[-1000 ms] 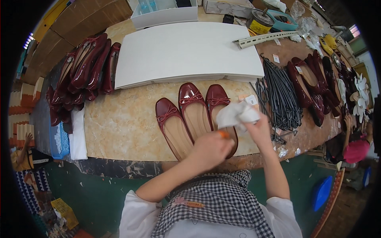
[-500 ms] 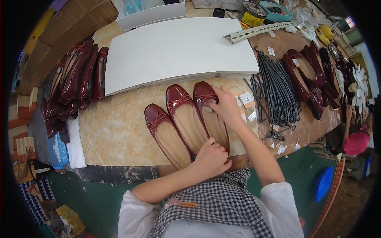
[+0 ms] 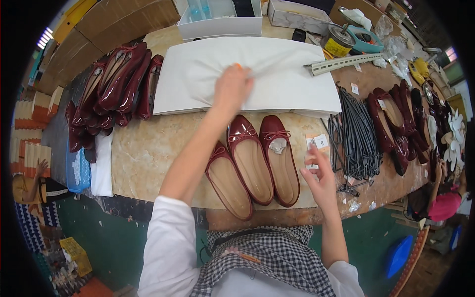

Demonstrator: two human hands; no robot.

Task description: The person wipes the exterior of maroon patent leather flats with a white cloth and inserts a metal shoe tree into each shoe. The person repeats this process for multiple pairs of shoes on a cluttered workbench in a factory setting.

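My left hand (image 3: pixel 231 90) is on the stack of white paper (image 3: pixel 292 94), blurred, its fingers closed on the top sheet. Creases in the sheet run toward the hand, and a small orange spot shows at the fingertips. Three dark red, shiny ballet flats with bows lie side by side below the stack: a left one (image 3: pixel 213 154), a middle one (image 3: pixel 242 126) and a right one (image 3: pixel 273 126). Crumpled paper (image 3: pixel 278 145) sits in the right shoe's toe. Right of that shoe, my right hand (image 3: pixel 321 180) is open, fingers apart, beside small white tags (image 3: pixel 320 141).
Dark red shoes (image 3: pixel 118 84) are piled at the left, with more shoes (image 3: pixel 396 114) at the right. Black metal hooks (image 3: pixel 356 133) lie right of the tags. A slotted metal strip (image 3: pixel 341 63) overlaps the stack's corner. A tin (image 3: pixel 338 42) and a white box (image 3: pixel 222 27) stand behind.
My left hand has left the shoes and reached up onto the white paper, which is now creased. My right hand has let go of the right shoe and drawn back to its right side.
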